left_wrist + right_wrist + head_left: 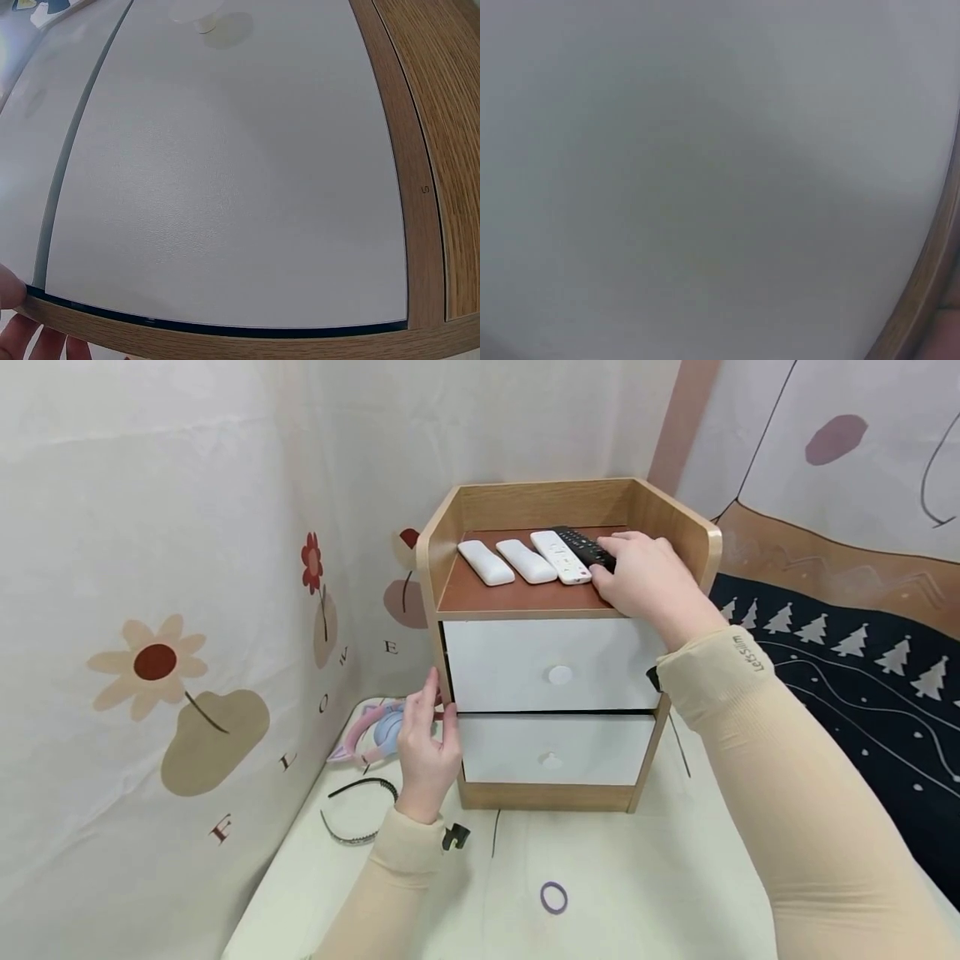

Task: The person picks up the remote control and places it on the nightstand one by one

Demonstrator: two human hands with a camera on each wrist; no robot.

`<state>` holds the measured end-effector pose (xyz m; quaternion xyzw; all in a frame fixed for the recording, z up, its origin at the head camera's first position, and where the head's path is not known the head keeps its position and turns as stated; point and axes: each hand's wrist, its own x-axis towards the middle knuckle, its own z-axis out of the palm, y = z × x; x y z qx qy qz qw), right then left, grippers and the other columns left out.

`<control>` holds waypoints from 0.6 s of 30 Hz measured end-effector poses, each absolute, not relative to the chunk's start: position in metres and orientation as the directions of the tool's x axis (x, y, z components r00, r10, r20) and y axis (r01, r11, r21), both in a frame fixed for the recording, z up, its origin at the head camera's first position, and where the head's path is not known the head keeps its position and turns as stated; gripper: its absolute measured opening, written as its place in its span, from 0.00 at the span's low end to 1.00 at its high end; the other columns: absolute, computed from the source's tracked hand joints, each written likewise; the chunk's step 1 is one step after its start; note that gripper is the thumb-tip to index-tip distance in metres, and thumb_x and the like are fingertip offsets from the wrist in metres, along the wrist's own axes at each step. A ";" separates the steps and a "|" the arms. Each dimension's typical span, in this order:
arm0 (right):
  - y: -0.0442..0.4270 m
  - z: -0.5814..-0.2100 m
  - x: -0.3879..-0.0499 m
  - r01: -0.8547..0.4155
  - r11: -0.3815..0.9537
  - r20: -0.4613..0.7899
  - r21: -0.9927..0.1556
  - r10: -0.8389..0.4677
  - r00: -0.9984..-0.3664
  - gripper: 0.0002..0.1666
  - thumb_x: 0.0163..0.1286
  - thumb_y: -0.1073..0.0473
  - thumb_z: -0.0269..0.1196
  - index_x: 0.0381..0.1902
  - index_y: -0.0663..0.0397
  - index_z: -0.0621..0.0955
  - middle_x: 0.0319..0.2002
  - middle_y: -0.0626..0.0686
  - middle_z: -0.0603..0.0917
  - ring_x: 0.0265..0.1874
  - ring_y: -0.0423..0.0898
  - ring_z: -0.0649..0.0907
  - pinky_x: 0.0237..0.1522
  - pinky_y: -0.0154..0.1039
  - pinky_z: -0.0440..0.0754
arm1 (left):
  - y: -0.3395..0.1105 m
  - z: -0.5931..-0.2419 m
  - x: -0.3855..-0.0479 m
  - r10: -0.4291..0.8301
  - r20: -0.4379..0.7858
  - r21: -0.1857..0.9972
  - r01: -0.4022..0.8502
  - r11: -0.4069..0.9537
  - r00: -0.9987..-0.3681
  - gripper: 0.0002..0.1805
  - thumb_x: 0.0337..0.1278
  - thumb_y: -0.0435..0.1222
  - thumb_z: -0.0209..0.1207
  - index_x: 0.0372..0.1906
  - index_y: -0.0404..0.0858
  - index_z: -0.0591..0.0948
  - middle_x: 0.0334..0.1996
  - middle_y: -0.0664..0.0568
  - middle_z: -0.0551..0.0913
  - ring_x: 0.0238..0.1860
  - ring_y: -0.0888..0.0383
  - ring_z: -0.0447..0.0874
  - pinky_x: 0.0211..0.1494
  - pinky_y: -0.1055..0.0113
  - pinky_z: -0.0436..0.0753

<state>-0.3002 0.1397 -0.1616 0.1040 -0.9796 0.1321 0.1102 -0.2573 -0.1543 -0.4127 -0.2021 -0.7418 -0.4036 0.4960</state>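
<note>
A small wooden cabinet (547,797) with two white drawers stands in the middle of the head view. On its brown top lie two plain white oblong pieces (486,562), a white remote control (561,558) with buttons and a black remote control (586,546). My right hand (647,578) holds the near end of the black remote, fingers and thumb bent around it. My left hand (429,756) rests against the cabinet's left side with fairly straight fingers, the thumb (10,289) at the front edge in the left wrist view. The right wrist view is mostly blurred drawer front.
Left of the cabinet are pink and blue headphones (384,729) and a black headband (395,791). A purple ring (553,897) lies on the pale tabletop (637,885) in front. Raised wooden walls (547,503) border the cabinet top. Printed curtains (187,510) hang around.
</note>
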 end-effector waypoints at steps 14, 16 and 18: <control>0.122 -0.237 -0.269 -0.729 0.646 0.934 -0.226 -0.070 -0.352 0.19 0.80 0.55 0.59 0.49 0.65 0.89 0.55 0.64 0.89 0.58 0.64 0.83 0.65 0.52 0.79 | -0.175 -0.405 -0.237 0.083 0.828 0.369 0.651 0.663 -0.554 0.45 0.73 0.33 0.65 0.88 0.34 0.58 0.67 0.30 0.77 0.51 0.40 0.86 0.50 0.49 0.92; 0.118 -0.258 -0.258 -0.818 0.558 0.967 -0.140 -0.100 -0.234 0.19 0.78 0.55 0.60 0.46 0.66 0.89 0.52 0.66 0.89 0.56 0.65 0.84 0.66 0.46 0.79 | -0.175 -0.403 -0.232 0.117 0.854 0.309 0.675 0.670 -0.508 0.44 0.73 0.35 0.65 0.87 0.32 0.60 0.70 0.28 0.75 0.52 0.39 0.85 0.51 0.46 0.91; 0.117 -0.278 -0.243 -0.871 0.489 0.973 -0.055 -0.168 -0.155 0.19 0.78 0.54 0.61 0.45 0.67 0.88 0.50 0.67 0.89 0.53 0.64 0.86 0.68 0.38 0.79 | -0.173 -0.401 -0.227 0.152 0.901 0.209 0.713 0.669 -0.407 0.39 0.74 0.36 0.63 0.84 0.28 0.65 0.69 0.27 0.75 0.53 0.38 0.84 0.48 0.49 0.90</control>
